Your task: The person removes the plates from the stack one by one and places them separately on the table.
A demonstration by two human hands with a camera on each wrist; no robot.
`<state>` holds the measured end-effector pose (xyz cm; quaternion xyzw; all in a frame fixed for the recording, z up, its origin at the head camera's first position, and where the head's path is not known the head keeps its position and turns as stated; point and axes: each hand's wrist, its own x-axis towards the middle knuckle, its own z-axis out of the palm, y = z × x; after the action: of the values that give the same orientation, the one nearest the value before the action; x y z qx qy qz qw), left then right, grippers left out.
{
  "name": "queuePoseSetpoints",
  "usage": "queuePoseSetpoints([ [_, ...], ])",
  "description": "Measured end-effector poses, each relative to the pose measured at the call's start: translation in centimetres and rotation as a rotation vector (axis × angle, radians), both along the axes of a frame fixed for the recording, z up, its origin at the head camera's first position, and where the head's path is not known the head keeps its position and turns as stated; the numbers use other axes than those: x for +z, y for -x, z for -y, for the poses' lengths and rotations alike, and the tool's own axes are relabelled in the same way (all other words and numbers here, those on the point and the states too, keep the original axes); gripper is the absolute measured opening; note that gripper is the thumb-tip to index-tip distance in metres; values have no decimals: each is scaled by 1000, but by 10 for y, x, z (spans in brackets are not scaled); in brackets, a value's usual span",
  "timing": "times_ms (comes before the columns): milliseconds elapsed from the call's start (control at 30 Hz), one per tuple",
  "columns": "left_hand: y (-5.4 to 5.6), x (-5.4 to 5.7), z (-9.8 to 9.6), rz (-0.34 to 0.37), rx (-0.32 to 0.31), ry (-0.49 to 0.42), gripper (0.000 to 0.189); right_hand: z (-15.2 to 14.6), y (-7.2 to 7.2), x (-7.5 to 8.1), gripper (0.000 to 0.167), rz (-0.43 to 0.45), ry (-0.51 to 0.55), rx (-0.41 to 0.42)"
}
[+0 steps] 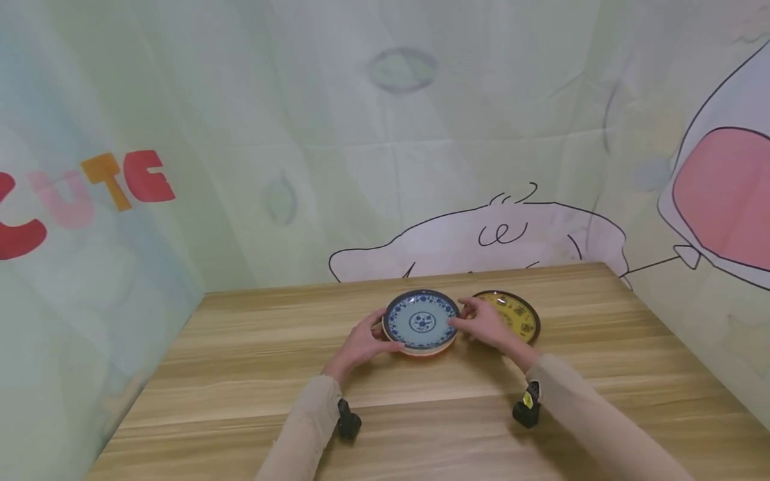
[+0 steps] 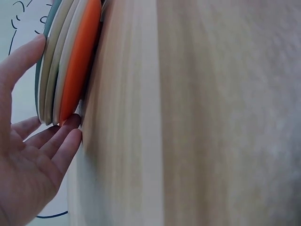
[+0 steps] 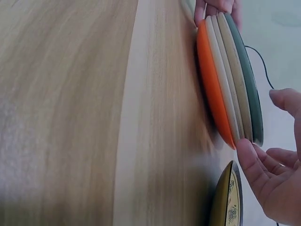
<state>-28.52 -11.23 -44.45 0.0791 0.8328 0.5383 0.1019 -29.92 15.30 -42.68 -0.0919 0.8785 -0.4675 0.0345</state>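
A stack of several plates sits toward the back of the table, topped by a blue patterned plate (image 1: 422,322) with a dark rim. Lowest is an orange plate (image 3: 212,89), with pale plates between. My left hand (image 1: 365,342) holds the stack's left side, thumb on the top rim and fingers by the lower edge. On the other side, my right hand (image 1: 484,324) touches the stack's edge with its fingers; its thumb (image 3: 284,100) stands off the top plate in the right wrist view. Whether the stack touches the table is unclear.
Just right of the stack lies a yellow patterned plate (image 1: 522,315) with a dark rim, partly covered by my right hand. The wooden table (image 1: 240,374) ends at a printed cloth backdrop (image 1: 289,167) behind and at both sides.
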Motion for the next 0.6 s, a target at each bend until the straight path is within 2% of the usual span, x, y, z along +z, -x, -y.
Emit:
queuePoseSetpoints([
  [300, 0, 0, -2, -3, 9, 14, 91, 2, 1, -1, 63, -10, 18, 18],
  [600, -2, 1, -2, 8, 26, 17, 92, 5, -1, 0, 64, 73, 121, 18],
])
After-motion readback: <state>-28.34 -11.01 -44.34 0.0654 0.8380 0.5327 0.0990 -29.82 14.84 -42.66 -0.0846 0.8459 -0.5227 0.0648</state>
